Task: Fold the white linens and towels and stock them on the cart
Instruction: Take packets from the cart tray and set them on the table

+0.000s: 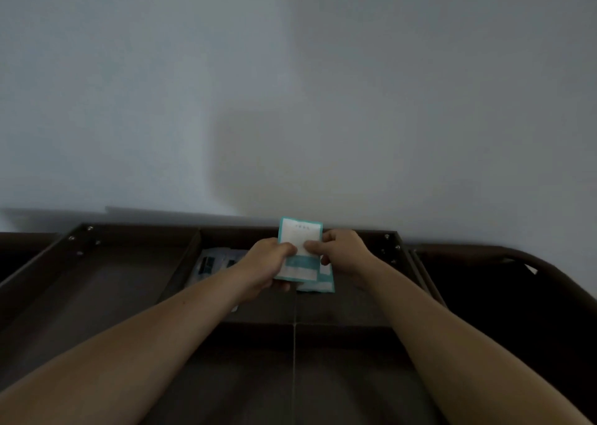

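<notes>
Left hand (269, 263) and right hand (342, 251) both pinching a teal-and-white packet (300, 237), upright over the cart (129, 233) top's middle compartment (265, 313). Second teal packet (323, 283) showing just beneath it. Pale sachets (210, 263) lying inside, against the left divider (181, 263).

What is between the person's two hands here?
In the head view, a teal-and-white packet, pinched by the left hand and the right hand, above the dark compartment tray where more packets lie.
</notes>
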A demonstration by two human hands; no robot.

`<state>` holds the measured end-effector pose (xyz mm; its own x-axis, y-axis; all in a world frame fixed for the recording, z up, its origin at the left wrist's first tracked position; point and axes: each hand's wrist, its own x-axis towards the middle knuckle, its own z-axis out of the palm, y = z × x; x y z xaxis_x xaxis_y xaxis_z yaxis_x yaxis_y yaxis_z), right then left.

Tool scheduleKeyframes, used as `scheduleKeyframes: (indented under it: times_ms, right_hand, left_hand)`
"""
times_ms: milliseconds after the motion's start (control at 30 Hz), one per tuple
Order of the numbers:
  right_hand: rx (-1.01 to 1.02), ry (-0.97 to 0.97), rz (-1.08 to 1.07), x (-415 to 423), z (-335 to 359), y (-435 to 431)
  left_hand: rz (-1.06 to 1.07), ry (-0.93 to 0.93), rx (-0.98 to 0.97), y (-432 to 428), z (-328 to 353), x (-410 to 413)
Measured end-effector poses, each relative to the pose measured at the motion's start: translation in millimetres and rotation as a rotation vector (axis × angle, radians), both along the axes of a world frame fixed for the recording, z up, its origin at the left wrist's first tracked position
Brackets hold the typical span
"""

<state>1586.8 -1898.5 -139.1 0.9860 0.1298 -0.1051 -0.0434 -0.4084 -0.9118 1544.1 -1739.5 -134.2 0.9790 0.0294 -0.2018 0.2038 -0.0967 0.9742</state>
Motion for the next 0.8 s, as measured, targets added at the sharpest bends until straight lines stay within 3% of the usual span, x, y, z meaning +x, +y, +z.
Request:
scheduleKeyframes:
  times_ms: [167,333,467,633,800]
  right_hand:
    - [0.073,0.015,-0.174,12.5,-9.0,-29.6]
    - [-0.211,0.127,-0.219,28.5,-38.5,-57.4]
    - [-0.260,0.175,-0.201,38.0,-55.6,-46.1]
    - [-0.588,0.117,-0.183,41.9,-57.9,-36.4]
    - [-0.674,0.071,-0.161,36.3,-56.8,-34.2]
  left_hand:
    - [-0.055,0.022,0.037,0.0,-1.7,-2.7]
    - [-0.003,0.057,0.080,24.6,-9.4,-9.4]
    - [0.039,0.063,0.105,40.9,-12.7,-12.0]
    - [0.063,0.067,0.140,54.0,-15.2,-14.5]
    - [0.109,0.056,0.143,59.3,-15.8,-25.4]
